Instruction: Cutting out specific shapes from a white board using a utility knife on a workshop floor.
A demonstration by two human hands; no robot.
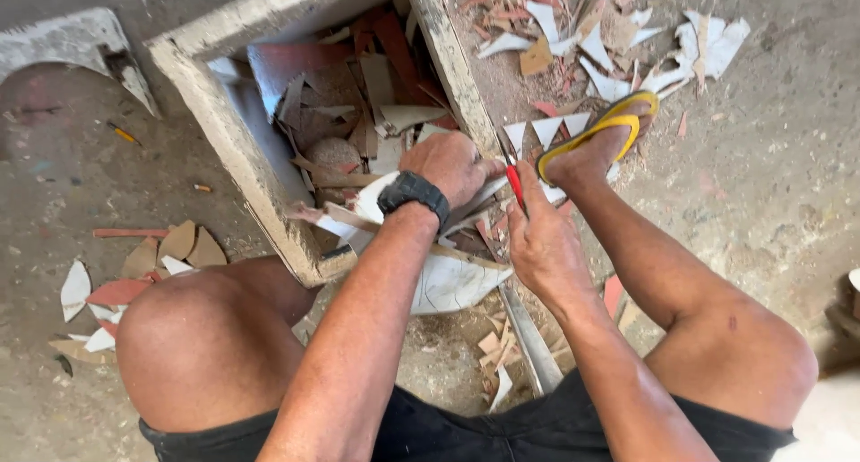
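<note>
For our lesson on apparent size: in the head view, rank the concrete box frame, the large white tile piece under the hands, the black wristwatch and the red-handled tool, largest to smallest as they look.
1. concrete box frame
2. large white tile piece
3. and 4. black wristwatch and red-handled tool: too alike to rank, and the right hand hides part of the tool.

Hands hemmed by concrete box wall (235, 149), sandalled foot (598, 140), tile shards (582, 41); open floor (770, 175) rightward.

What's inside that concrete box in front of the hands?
The box holds loose tile shards, red, brown and white, plus one round grey stone. The left hand and wrist cover its near corner, and the shards hide the bottom.
</note>
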